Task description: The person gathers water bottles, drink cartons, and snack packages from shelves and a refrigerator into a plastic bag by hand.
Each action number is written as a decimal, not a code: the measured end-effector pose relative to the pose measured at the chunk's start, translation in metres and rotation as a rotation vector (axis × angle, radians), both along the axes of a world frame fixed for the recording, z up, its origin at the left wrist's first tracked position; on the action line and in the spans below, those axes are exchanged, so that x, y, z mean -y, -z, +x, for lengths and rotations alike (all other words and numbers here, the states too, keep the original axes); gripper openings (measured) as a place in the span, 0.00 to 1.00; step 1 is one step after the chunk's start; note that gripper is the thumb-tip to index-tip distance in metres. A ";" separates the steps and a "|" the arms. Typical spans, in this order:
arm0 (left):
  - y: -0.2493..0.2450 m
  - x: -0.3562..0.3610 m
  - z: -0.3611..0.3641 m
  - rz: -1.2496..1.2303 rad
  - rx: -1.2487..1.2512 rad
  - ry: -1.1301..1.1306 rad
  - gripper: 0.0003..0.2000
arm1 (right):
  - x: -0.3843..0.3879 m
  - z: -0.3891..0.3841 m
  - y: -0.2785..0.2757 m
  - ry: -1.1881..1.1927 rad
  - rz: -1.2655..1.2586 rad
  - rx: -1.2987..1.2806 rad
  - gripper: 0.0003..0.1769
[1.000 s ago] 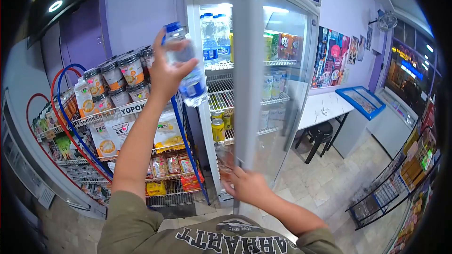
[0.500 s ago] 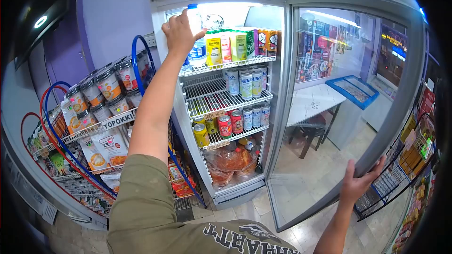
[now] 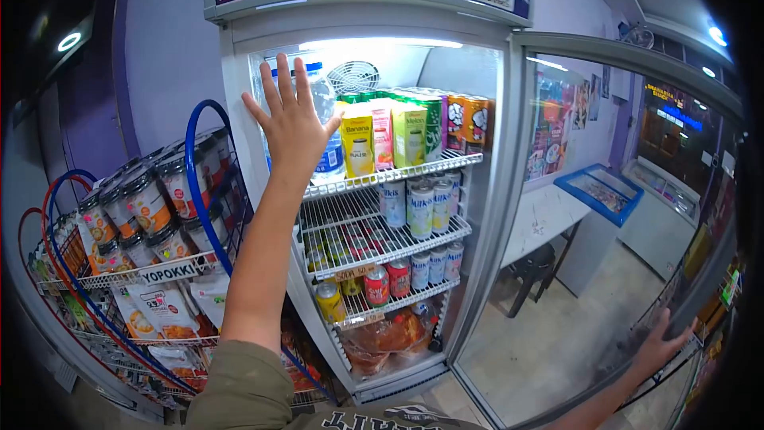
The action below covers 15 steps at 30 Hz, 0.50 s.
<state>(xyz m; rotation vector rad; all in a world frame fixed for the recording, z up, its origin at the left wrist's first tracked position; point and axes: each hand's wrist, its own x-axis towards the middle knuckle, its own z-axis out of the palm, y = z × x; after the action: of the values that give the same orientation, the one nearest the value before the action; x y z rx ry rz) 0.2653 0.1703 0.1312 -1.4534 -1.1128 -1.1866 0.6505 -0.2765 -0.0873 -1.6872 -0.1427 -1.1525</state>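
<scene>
Fingers of left hand spread empty before water bottle (right hand on fridge door, grip unclear).

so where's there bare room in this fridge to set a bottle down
The second shelf is bare wire from the left wall to the white cans. The top shelf is packed: bottles, cartons, orange cans. A can row lines the third shelf front; bags fill the bottom.
</scene>
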 end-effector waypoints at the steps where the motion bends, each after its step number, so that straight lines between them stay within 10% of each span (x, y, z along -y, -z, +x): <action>1: 0.003 -0.001 -0.002 0.034 -0.005 0.092 0.45 | -0.007 0.001 -0.003 0.140 0.019 0.065 0.37; 4: 0.010 -0.001 0.004 -0.043 -0.131 -0.002 0.39 | -0.051 -0.025 -0.033 0.287 0.081 0.186 0.34; 6: 0.012 -0.004 0.006 -0.096 -0.125 -0.005 0.34 | -0.104 -0.049 -0.057 0.021 0.189 0.745 0.27; 10: 0.019 0.005 0.001 -0.074 -0.123 0.038 0.32 | -0.219 -0.089 -0.120 -1.065 -0.283 0.637 0.22; 15: 0.055 0.036 0.008 -0.117 -0.187 0.336 0.30 | -0.360 -0.116 -0.231 -1.528 -0.588 0.627 0.14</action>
<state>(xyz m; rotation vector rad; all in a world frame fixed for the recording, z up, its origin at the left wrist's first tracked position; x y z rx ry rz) 0.2730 0.1344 0.0766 -1.8542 -0.8425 -1.1971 0.5344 0.0840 0.1433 -1.0159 -1.9135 -0.3383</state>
